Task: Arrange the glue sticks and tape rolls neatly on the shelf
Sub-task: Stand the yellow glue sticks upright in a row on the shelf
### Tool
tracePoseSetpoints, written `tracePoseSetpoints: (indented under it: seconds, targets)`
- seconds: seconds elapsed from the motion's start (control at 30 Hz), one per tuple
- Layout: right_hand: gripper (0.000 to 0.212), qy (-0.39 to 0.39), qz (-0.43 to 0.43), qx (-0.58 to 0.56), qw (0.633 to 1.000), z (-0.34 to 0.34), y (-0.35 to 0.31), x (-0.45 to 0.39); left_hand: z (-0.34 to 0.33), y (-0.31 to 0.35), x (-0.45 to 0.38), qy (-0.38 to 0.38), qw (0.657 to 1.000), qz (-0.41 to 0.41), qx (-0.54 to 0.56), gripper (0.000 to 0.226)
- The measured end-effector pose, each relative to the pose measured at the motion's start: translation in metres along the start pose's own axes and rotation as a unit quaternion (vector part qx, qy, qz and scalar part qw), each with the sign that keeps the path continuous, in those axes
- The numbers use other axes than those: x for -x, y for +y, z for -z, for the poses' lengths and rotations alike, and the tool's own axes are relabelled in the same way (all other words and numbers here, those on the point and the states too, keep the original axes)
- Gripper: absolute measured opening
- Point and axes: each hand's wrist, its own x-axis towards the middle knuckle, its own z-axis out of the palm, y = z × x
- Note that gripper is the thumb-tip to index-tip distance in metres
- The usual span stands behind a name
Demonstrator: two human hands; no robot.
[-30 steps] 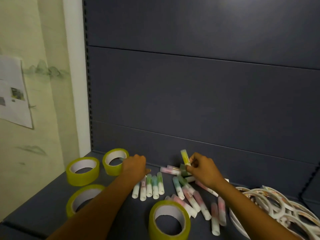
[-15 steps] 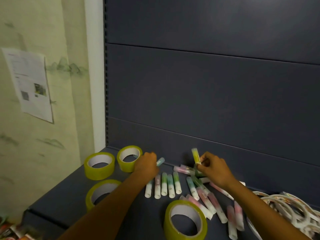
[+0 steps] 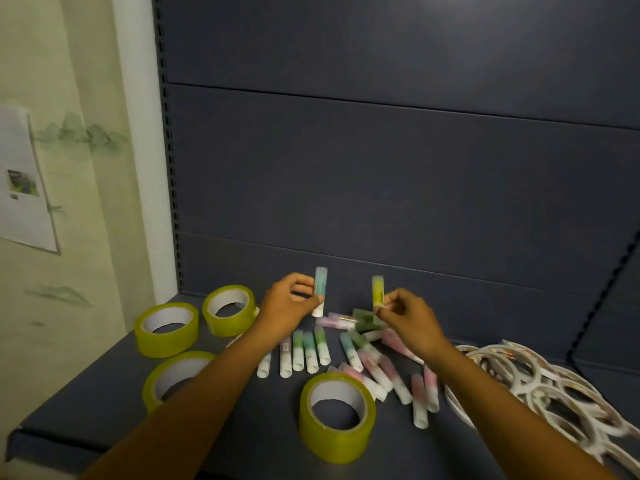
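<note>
Dark blue back panels [image 3: 398,174] fill most of the frame; pale wall [image 3: 62,278] with a pinned paper sheet [image 3: 24,188] at left. Shelf [image 3: 104,407] runs across the lower half. White tape rings [image 3: 540,386] lie piled at lower right. Four yellow tape rolls lie flat: two at centre left [image 3: 166,329] [image 3: 229,310], one at lower left [image 3: 175,377], one at lower centre [image 3: 336,416]. Loose glue sticks [image 3: 374,362] are scattered mid-shelf; a short row [image 3: 304,353] lies side by side below the left hand. Left hand [image 3: 285,308], fingers curled, holds a blue-green glue stick [image 3: 320,285] upright. Right hand [image 3: 408,315] pinches a yellow glue stick [image 3: 377,289] upright. Both sticks are off the shelf, near each other, above centre of the pile.
</note>
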Motion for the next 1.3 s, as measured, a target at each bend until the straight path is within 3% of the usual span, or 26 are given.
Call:
tracePoseSetpoints:
  seconds: [0.43,0.87,1.3]
  targets:
    - [0.011,0.151,0.054,-0.045,0.986,0.164,0.024,0.086,-0.122,0.108,0.059,-0.051,0.994,-0.07,0.061,0.025]
    - [0.018,0.245,0.01,0.032,0.969,0.395,0.125,0.24,-0.379,0.213,0.175,-0.185,0.971,-0.109,0.107,0.026]
    - [0.022,0.36,-0.085,0.085,0.925,0.59,0.243,0.324,-0.638,0.286,0.213,-0.325,0.922,-0.15,0.15,0.024]
